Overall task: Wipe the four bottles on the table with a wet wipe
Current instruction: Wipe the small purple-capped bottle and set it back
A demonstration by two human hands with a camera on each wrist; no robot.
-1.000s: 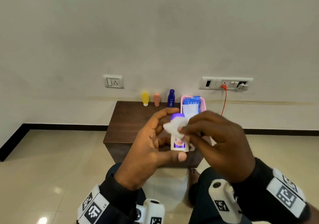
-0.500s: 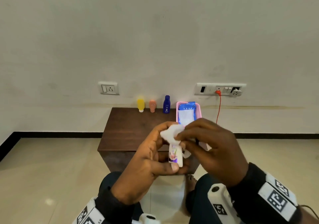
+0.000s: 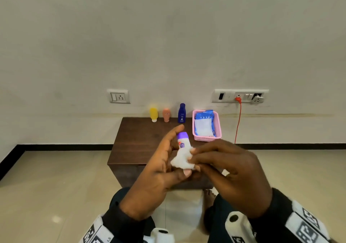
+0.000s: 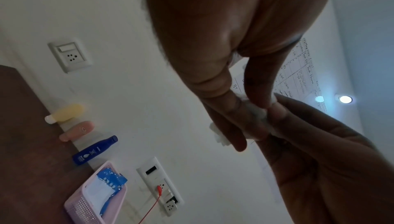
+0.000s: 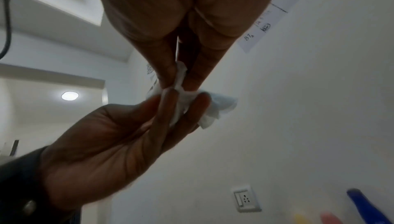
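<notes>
The white bottle (image 3: 182, 143) with the purple cap is the one in hand: you hold it upright in front of you, above the near edge of the table (image 3: 142, 145), well clear of the other three. Your left hand (image 3: 159, 175) grips its lower part, thumb curled across underneath and fingers up along its left side. Your right hand (image 3: 226, 169) pinches the wet wipe (image 3: 180, 160) against the bottle's lower body; the right wrist view shows the wipe bunched between your fingertips (image 5: 170, 76).

By my reading you are mid-wipe on this bottle, working the lower half, with the cap and label bare above the wipe. The next move likely calls for turning the bottle in your left hand so the wipe meets the hidden sides, with a firm hold, since a wet bottle may slip.

Farther back, the yellow bottle (image 3: 153, 114), the peach bottle (image 3: 166, 114) and the blue bottle (image 3: 182, 113) stand in a row at the wall edge of the table. Whether they are already wiped I cannot tell. Just right of the row, the pink basket (image 3: 207, 138) holds the wipe pack (image 3: 204, 123).
</notes>
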